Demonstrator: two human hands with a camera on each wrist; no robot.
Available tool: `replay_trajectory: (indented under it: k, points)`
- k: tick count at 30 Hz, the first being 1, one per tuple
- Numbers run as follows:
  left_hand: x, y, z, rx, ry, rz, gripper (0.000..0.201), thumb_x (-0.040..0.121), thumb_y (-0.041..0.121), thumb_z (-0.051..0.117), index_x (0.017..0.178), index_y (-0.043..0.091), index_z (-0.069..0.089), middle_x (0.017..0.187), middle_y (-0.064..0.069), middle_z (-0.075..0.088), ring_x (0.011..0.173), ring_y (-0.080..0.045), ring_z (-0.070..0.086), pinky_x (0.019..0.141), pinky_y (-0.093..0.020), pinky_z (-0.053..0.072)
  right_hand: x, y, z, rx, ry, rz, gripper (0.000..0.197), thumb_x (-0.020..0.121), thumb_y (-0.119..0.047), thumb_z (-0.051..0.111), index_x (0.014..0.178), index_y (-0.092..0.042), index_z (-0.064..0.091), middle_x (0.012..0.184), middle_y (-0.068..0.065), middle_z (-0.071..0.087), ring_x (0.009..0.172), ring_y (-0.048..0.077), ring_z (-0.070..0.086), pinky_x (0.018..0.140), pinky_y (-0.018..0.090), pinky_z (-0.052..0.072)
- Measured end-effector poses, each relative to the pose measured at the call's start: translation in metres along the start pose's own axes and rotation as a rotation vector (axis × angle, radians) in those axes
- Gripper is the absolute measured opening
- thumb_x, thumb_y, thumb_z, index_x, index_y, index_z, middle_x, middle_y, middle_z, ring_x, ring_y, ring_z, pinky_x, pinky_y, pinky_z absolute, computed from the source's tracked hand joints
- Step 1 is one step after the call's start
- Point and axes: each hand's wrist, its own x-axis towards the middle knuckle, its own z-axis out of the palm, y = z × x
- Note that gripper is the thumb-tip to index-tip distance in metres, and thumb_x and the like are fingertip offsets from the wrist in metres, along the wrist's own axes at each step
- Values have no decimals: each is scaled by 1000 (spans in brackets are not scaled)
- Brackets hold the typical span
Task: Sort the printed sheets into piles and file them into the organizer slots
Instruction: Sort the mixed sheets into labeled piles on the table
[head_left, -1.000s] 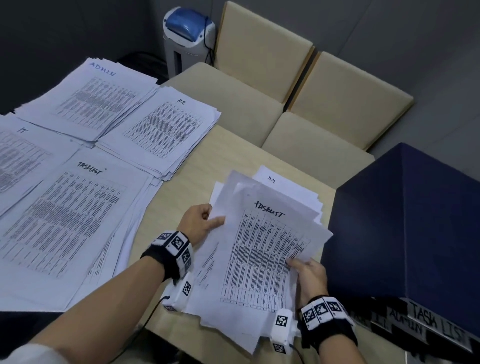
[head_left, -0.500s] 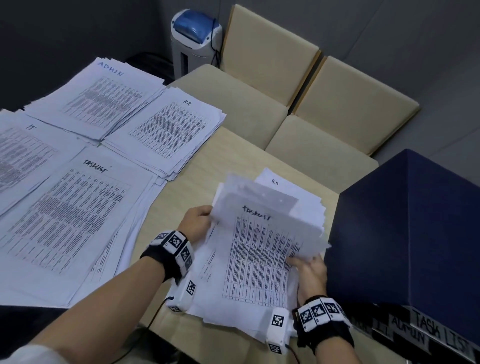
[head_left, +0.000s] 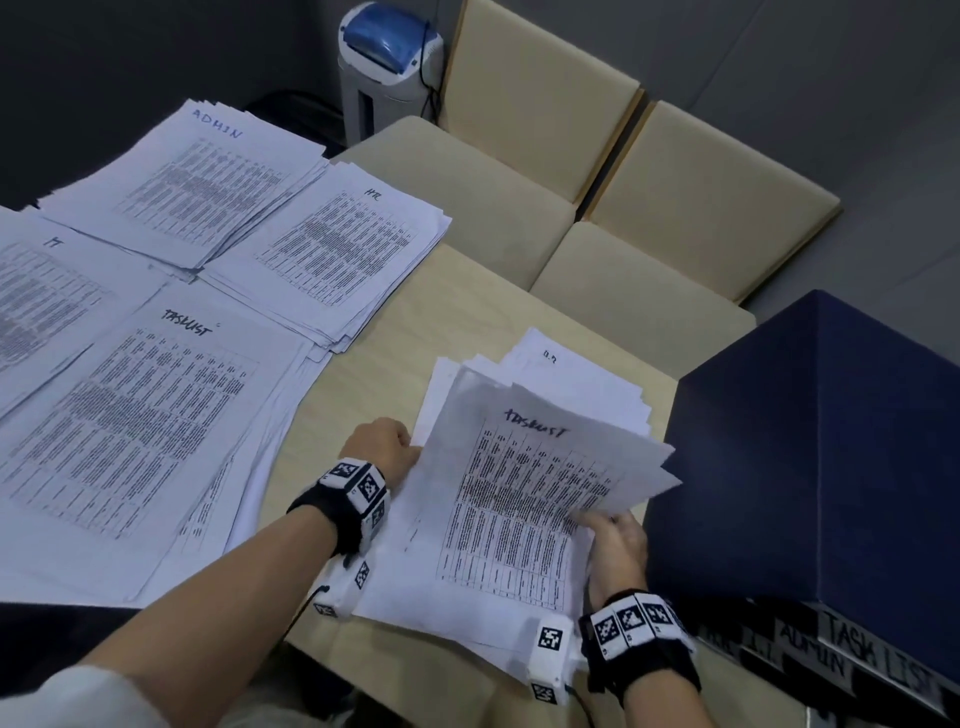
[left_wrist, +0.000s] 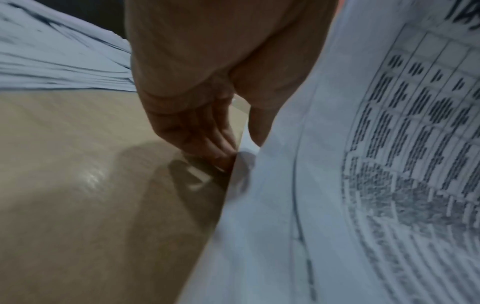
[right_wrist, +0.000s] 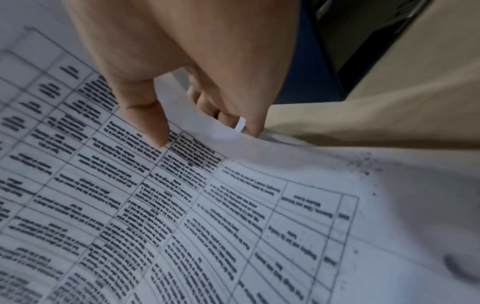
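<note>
A loose stack of printed sheets, its top page headed TASKLIST, sits tilted at the table's near right. My left hand grips the stack's left edge, fingers tucked under the paper. My right hand pinches the right edge, thumb on the printed table and fingers beneath. Sorted piles lie to the left: ADMIN, HR, IT and TASKLIST. The dark blue organizer stands at the right, with labelled slots low on its front.
Bare wooden table shows between the sorted piles and the held stack. Two beige chairs stand past the far edge. A white and blue shredder sits on the floor behind them.
Both hands have lifted and bent the stack, so its top pages fan upward on the right. My left thumb has slipped from on top of the sheet to its edge.
</note>
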Motion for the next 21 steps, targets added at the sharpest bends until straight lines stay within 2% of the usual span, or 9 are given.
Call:
replay_trajectory:
  k: [5, 7, 9, 10, 12, 14, 15, 18, 21]
  points:
    - [0, 2, -7, 156, 59, 203, 41, 91, 27, 59, 58, 16, 39, 57, -1, 47, 60, -25, 47, 50, -27, 28, 4, 5, -3, 40, 22, -6, 15, 75, 7, 68, 84, -5, 71, 85, 8, 73, 91, 31, 65, 78, 34, 49]
    - [0, 1, -10, 1, 22, 277, 39, 93, 16, 57, 57, 19, 42, 56, 3, 49, 60, -22, 49, 50, -25, 30, 10, 6, -1, 83, 22, 38, 18, 76, 8, 67, 88, -4, 74, 95, 10, 74, 100, 32, 65, 89, 39, 49]
    - [0, -1, -14, -170, -42, 315, 30, 89, 0, 56, 63, 15, 58, 63, 1, 61, 63, -17, 56, 57, -19, 39, 16, 5, 2, 149, -48, 80, 18, 80, 5, 67, 89, -7, 77, 112, 4, 71, 107, 23, 62, 99, 38, 43]
    - [2, -4, -13, -248, -61, 318, 27, 85, -7, 56, 67, 9, 66, 71, -3, 68, 69, -18, 61, 64, -20, 46, 17, 3, 4, 194, -114, 98, 14, 79, 3, 66, 82, -6, 77, 112, 3, 69, 105, 21, 60, 96, 36, 44]
    - [1, -7, -13, -369, -63, 311, 38, 77, -17, 56, 62, 15, 70, 84, -4, 71, 83, -22, 65, 79, -27, 52, 16, 1, 4, 290, -217, 93, 8, 66, -7, 77, 73, -4, 74, 94, 8, 66, 86, 24, 61, 78, 30, 50]
    - [-3, -4, -12, -433, -75, 312, 47, 76, -23, 56, 56, 19, 65, 88, 0, 67, 90, -21, 63, 83, -26, 50, 19, 2, 1, 218, -231, 46, 35, 49, -23, 84, 75, -3, 74, 83, 12, 71, 77, 27, 65, 70, 31, 55]
    - [-7, -1, -13, -455, -98, 306, 45, 77, -23, 55, 58, 16, 67, 89, -1, 66, 89, -18, 61, 80, -22, 49, 19, 2, 1, 127, -242, 39, 40, 51, -27, 85, 82, -5, 74, 84, 11, 74, 80, 28, 67, 71, 34, 56]
    - [-14, 4, -12, -576, -178, 235, 20, 83, -16, 58, 78, -3, 72, 85, -10, 66, 76, -17, 60, 60, -16, 50, 18, 6, 1, 41, -178, 69, 11, 89, -4, 65, 91, -13, 72, 83, 4, 71, 84, 24, 67, 66, 28, 55]
    - [-5, 1, -2, -364, -65, 194, 13, 85, 4, 66, 83, 17, 66, 87, -1, 68, 80, -20, 63, 67, -24, 49, 6, 5, 5, 208, -46, 33, 30, 84, 17, 53, 86, -7, 70, 76, 6, 72, 70, 17, 68, 64, 24, 57]
